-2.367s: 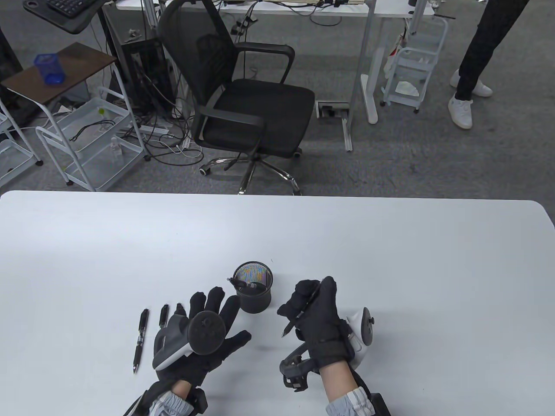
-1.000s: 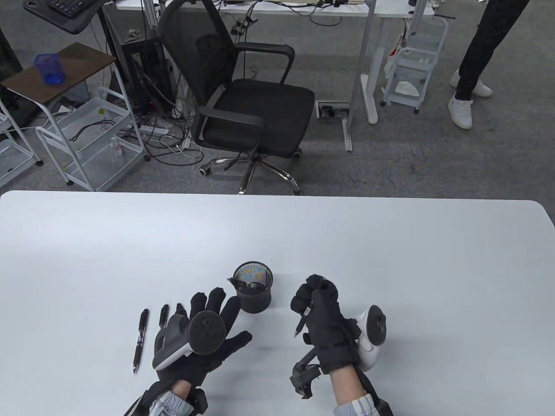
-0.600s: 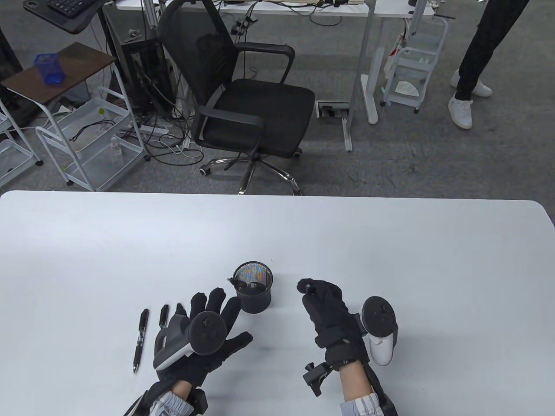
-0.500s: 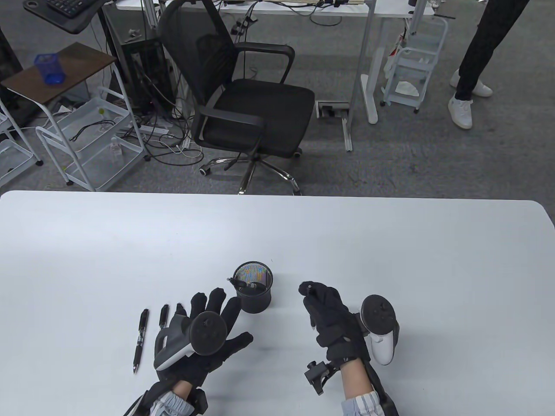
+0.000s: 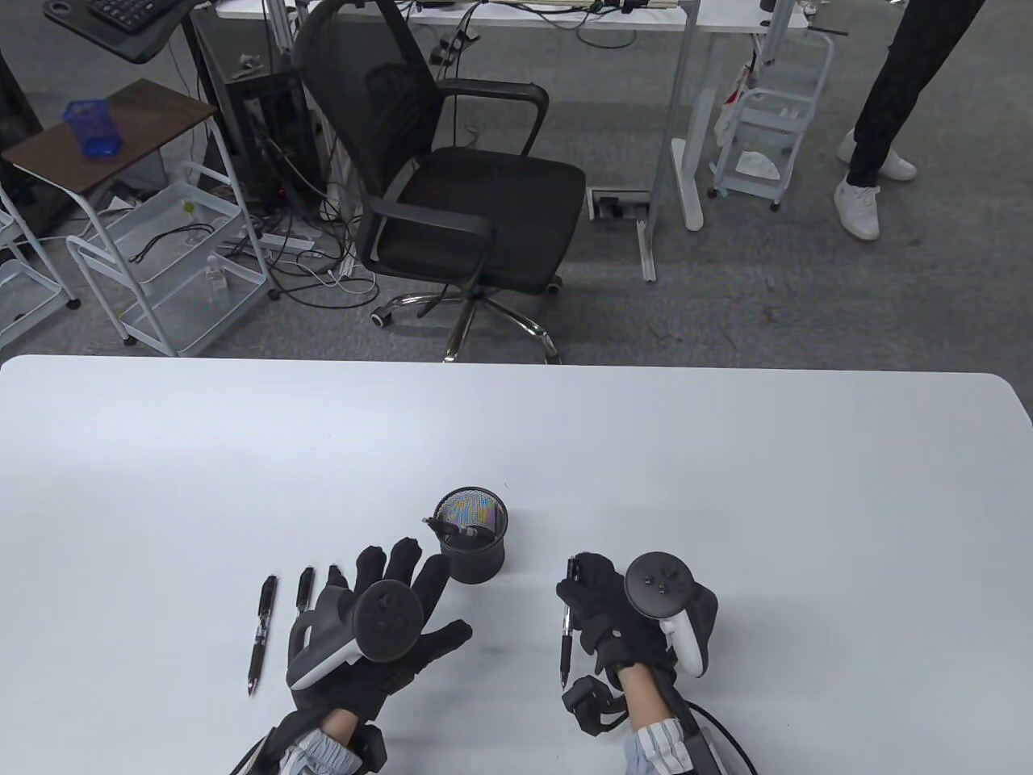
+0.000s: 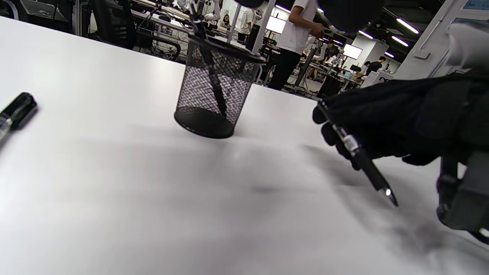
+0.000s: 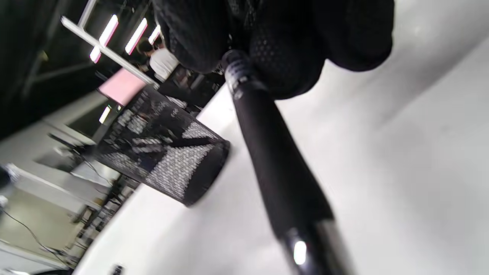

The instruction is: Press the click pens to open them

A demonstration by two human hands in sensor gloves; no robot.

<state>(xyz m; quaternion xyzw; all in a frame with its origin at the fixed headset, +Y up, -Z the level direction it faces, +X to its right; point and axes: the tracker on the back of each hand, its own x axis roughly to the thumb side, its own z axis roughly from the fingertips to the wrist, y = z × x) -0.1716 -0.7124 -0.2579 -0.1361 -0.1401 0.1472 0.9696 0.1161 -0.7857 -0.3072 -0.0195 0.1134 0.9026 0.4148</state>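
My right hand (image 5: 613, 613) grips a black click pen (image 5: 566, 646) with its tip pointing toward me, low over the white table (image 5: 726, 484). The pen also shows in the left wrist view (image 6: 363, 164) and in the right wrist view (image 7: 279, 168), held in the gloved fingers (image 7: 282, 42). My left hand (image 5: 387, 622) rests flat on the table with fingers spread, holding nothing. A black mesh pen cup (image 5: 470, 545) stands between the hands with a pen (image 5: 456, 530) in it. Two black pens (image 5: 261, 634) (image 5: 304, 587) lie on the table left of my left hand.
A black office chair (image 5: 452, 194) stands beyond the table's far edge. White carts (image 5: 161, 258) and a desk (image 5: 694, 113) stand on the floor behind. A person's legs (image 5: 888, 105) are at the far right.
My right hand turned from palm-side up to back-side up and lowered toward me. The pen in it now points its tip at me. My left hand has not moved.
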